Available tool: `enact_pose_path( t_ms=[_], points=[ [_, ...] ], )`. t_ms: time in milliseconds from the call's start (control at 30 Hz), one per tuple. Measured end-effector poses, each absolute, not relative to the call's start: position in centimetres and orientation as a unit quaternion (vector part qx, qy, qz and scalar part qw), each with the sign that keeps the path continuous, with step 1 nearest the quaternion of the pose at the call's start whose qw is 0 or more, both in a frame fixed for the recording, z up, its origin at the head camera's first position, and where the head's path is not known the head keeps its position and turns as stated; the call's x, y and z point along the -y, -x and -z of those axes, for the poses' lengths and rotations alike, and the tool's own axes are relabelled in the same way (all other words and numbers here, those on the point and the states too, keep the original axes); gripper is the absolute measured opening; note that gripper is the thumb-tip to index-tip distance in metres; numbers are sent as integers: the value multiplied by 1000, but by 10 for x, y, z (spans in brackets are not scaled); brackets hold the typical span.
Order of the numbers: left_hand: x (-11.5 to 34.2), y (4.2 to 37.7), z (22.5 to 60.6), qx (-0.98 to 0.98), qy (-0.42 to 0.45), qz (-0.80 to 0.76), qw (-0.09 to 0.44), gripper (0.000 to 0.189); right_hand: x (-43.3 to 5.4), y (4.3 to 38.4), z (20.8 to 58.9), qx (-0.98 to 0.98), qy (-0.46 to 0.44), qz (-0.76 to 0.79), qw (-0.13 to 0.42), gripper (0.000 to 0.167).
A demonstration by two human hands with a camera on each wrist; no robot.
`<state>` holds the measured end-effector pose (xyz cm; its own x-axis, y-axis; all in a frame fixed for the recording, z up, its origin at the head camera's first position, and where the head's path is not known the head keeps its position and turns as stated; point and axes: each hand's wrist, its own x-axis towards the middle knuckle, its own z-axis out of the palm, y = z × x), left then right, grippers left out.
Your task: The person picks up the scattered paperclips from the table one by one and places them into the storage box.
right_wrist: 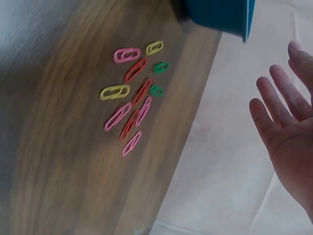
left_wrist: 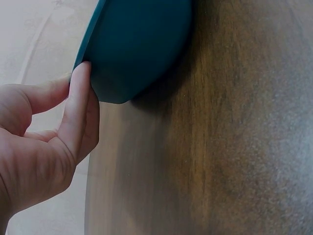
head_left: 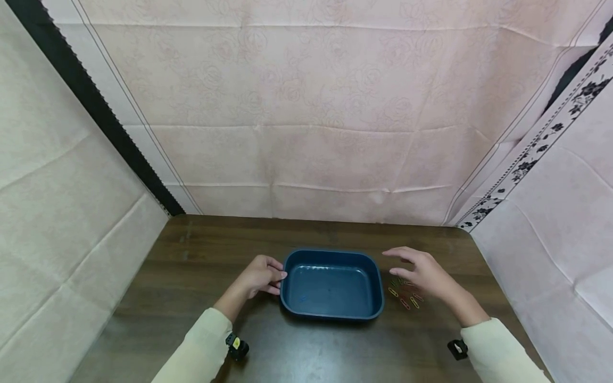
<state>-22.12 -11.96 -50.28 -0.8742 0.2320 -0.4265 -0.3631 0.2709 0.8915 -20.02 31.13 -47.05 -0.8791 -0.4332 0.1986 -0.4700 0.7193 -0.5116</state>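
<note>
A dark blue rectangular tray [head_left: 330,290] stands on the wooden table. My left hand [head_left: 263,276] pinches its left rim between thumb and fingers; the left wrist view shows the grip close up on the tray wall [left_wrist: 137,54]. Beyond the tray's right side, my right hand [head_left: 421,270] hovers with fingers extended and thumb apart, holding nothing. Under and beside that hand lie several loose paper clips [head_left: 405,304], pink, red, yellow and green, spread out in the right wrist view. Inside the tray, near its lower left, is a tiny blue thing [head_left: 303,299], too small to make out.
The brown wooden table [head_left: 191,319] ends at a pale patterned cloth [head_left: 311,159] behind it. More pale cloth hangs at the left [head_left: 57,239] and right [head_left: 551,239]. Each wrist wears a small black camera.
</note>
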Motion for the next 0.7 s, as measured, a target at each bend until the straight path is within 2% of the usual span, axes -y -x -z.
enact_pose_path(
  t_ms=[333,700],
  points=[
    [120,221,503,-756,42,-606,246,25,-334,198,482,939,-200,-276,37,36],
    [119,221,503,-755,42,-607,247,26,-354,196,497,946,-160,-280,18,35]
  ],
)
